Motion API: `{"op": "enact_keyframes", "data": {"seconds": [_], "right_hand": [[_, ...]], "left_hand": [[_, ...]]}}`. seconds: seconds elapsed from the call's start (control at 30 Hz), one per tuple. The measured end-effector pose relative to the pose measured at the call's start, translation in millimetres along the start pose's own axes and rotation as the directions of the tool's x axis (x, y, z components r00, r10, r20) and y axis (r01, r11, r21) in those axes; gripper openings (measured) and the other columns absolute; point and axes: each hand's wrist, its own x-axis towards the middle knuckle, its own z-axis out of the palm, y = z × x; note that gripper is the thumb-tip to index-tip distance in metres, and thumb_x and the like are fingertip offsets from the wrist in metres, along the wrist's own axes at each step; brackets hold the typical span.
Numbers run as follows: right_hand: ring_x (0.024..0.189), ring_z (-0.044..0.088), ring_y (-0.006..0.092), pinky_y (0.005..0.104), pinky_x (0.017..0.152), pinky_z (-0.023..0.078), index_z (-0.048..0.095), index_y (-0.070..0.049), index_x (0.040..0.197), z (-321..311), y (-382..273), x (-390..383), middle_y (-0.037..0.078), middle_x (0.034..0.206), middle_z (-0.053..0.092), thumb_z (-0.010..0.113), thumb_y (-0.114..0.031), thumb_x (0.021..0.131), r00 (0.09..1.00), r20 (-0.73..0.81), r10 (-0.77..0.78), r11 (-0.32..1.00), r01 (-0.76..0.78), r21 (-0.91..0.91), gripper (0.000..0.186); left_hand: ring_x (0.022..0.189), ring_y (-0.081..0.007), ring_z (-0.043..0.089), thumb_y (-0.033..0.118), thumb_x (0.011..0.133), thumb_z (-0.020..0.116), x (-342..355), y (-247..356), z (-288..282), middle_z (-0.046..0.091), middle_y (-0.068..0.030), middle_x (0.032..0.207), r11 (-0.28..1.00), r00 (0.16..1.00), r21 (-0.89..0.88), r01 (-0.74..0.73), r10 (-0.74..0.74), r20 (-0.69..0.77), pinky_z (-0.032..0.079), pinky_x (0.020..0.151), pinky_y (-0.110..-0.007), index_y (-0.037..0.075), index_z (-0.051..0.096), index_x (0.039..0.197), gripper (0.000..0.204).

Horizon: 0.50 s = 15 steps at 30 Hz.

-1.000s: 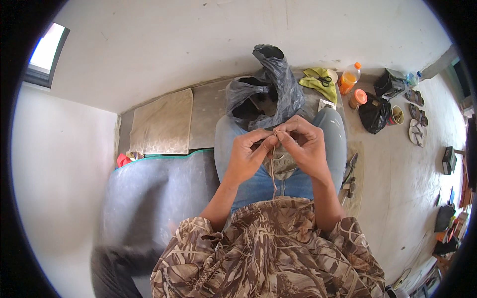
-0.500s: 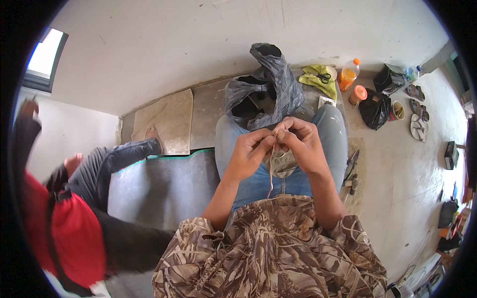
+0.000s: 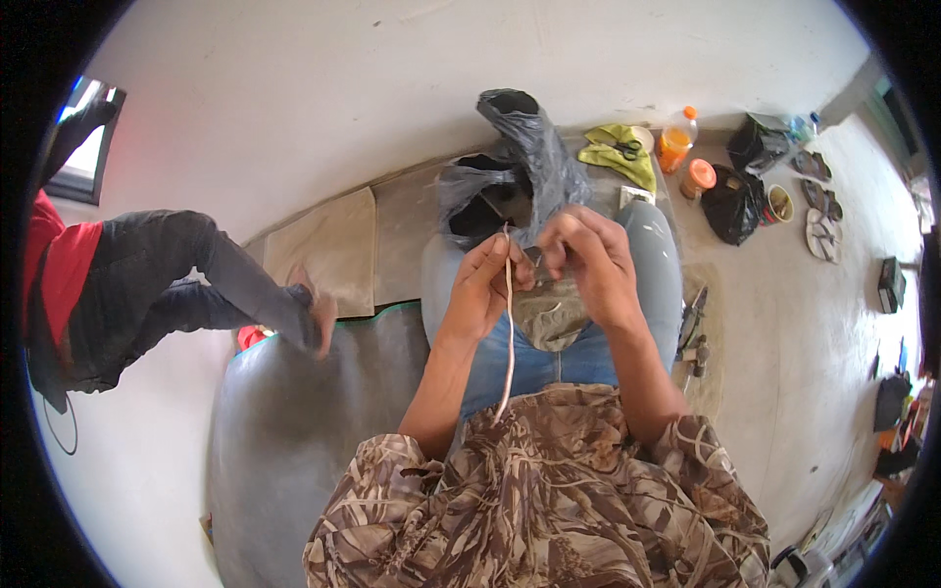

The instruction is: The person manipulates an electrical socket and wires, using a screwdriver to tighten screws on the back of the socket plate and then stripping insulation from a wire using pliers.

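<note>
A thin pale cord is pinched between the thumb and fingers of my left hand. Its short upper end pokes out above the fingertips, and the long part hangs down to my camouflage shirt. Just to the right, apart from the cord, is my right hand, its fingers curled together and slightly blurred; whatever they hold, if anything, is hidden. Both hands are above my lap. Beyond them a dark grey plastic bag stands with its mouth gaping.
Against the wall lie a yellow-green cloth with scissors, an orange drink bottle, an orange-lidded jar and a black bag. Sandals and a hammer are on the right. At left another person in red stretches a leg over a dark sheet.
My hands have come apart; the left keeps the cord, whose upper end now shows. The other person has moved up and left, with a foot swung over the dark sheet.
</note>
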Motion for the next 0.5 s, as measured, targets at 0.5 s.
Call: {"op": "enact_keyframes", "data": {"seconds": [0.5], "right_hand": [[0.059, 0.057, 0.0235, 0.0373, 0.055, 0.043, 0.061, 0.000, 0.082, 75, 14, -25, 0.012, 0.071, 0.061, 0.060, -0.008, 0.088, 0.654, 0.684, -0.323, 0.946, 0.242, 0.216, 0.010]], "left_hand": [[0.089, -0.0103, 0.052, 0.031, 0.104, 0.038, -9, -27, -18, 0.054, -0.0072, 0.107, 0.795, 0.791, -0.154, 0.587, -0.523, 0.317, 0.041, 0.078, -0.024, -0.001, 0.044, 0.128, 0.040]]}}
